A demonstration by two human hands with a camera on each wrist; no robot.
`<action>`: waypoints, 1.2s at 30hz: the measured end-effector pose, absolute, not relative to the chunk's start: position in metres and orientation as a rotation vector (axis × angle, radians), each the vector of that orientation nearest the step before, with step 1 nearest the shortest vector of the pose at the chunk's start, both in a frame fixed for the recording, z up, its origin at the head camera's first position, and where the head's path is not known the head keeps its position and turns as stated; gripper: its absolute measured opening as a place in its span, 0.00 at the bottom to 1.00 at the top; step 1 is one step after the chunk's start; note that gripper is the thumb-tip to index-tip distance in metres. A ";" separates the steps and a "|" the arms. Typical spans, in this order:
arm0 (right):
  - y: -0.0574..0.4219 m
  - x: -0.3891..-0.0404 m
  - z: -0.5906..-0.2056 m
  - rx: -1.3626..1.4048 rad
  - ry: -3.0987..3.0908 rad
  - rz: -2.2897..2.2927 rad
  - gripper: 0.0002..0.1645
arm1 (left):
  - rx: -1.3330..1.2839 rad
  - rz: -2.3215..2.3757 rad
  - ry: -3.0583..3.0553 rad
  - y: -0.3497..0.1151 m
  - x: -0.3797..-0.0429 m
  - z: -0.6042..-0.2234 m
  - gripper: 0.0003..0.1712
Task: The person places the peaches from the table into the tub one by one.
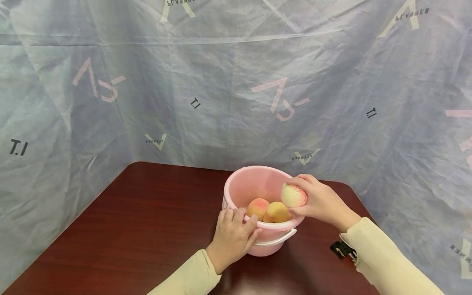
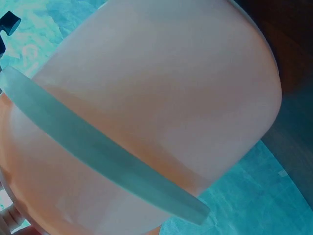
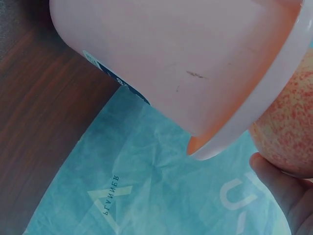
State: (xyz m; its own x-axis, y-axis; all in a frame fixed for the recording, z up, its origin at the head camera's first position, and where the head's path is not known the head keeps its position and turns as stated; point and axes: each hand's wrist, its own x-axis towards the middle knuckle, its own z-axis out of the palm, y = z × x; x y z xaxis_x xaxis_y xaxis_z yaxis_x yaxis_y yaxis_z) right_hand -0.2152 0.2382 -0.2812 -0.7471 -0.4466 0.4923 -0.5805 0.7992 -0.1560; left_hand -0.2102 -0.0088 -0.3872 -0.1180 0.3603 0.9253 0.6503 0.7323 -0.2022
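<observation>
A pink bucket with a white handle stands upright on the table. Inside it lie a red-and-yellow peach and a yellow fruit. My left hand grips the near left part of the rim, fingers over the edge and thumb on the outer wall. Over the right side of the rim, my right hand holds a pale peach with a red-speckled side between fingers and thumb. In the right wrist view, that speckled peach appears right beside the rim, one fingertip against it.
The dark reddish-brown table extends left of the bucket. Grey printed cloth hangs behind the table and along both sides. A black strap sits at the right wrist. The bucket's outer wall carries a dark label.
</observation>
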 end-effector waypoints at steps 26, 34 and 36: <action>0.219 -0.224 -0.265 0.911 -2.706 0.282 0.31 | -0.792 -0.254 -1.726 -0.010 -0.211 -0.387 0.21; 0.210 -0.229 -0.257 0.969 -2.811 0.217 0.33 | -0.789 -0.251 -1.728 -0.009 -0.211 -0.388 0.22; 0.208 -0.232 -0.254 0.989 -2.837 0.194 0.33 | -0.789 -0.250 -1.729 -0.009 -0.211 -0.388 0.22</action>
State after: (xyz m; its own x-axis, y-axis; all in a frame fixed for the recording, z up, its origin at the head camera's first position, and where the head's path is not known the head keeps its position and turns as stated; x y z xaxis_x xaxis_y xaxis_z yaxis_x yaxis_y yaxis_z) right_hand -0.2320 0.2076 -0.2541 -0.7765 -0.6081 0.1653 -0.6250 0.7767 -0.0782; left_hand -0.2107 -0.0094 -0.3876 -0.1121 0.3740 0.9206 0.6198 0.7505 -0.2295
